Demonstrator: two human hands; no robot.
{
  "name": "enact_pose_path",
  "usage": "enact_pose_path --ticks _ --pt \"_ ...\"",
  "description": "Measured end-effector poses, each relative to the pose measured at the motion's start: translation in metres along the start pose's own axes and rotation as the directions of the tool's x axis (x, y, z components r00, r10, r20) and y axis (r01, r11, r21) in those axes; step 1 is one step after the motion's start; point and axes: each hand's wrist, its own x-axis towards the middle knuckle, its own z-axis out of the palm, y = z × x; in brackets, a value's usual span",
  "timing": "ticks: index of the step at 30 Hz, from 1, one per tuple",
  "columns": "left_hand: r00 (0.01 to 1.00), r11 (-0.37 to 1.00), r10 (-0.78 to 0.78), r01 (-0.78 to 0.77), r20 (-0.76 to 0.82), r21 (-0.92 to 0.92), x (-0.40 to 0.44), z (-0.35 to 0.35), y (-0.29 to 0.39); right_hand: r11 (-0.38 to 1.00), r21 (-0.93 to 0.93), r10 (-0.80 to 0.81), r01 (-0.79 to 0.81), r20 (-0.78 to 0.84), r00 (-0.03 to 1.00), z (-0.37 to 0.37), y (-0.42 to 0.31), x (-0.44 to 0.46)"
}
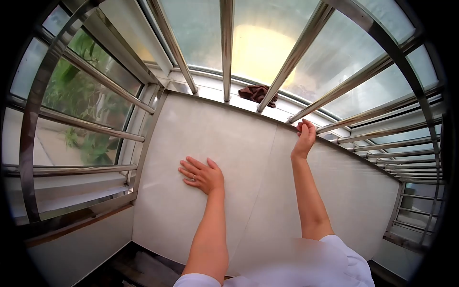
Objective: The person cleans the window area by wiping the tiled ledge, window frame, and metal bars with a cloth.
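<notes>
Flat against the pale tiled wall (229, 143) lies my left hand (203, 175), fingers spread, a ring on one finger. My right hand (305, 136) is raised to the wall's top edge, just below the metal bars, its fingers curled together. Whether anything small is between those fingers cannot be made out. A dark brown crumpled cloth (258, 94) rests on the white window ledge (234, 88) behind the bars, up and to the left of my right hand.
Shiny metal bars (226, 48) stand along the window ledge and continue down the right side. More bars (95, 125) cross the left window, with green plants (86, 91) behind the glass. Dark flooring shows at the bottom left.
</notes>
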Motion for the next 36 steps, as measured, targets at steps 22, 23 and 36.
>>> enact_pose_path --ticks 22,23,36 --pt "0.856 0.845 0.495 -0.514 -0.150 -0.145 0.113 -0.001 -0.085 0.188 -0.765 -0.148 0.616 0.598 0.788 0.056 0.040 -0.114" --pt "0.848 0.837 0.509 -0.527 -0.148 -0.144 0.118 0.003 -0.083 0.189 -0.774 -0.147 0.604 0.585 0.797 0.057 0.040 -0.112" --pt "0.872 0.857 0.482 -0.490 -0.087 -0.161 0.116 -0.003 -0.085 0.068 -0.687 -0.258 0.724 0.689 0.678 0.205 -0.006 -0.042"
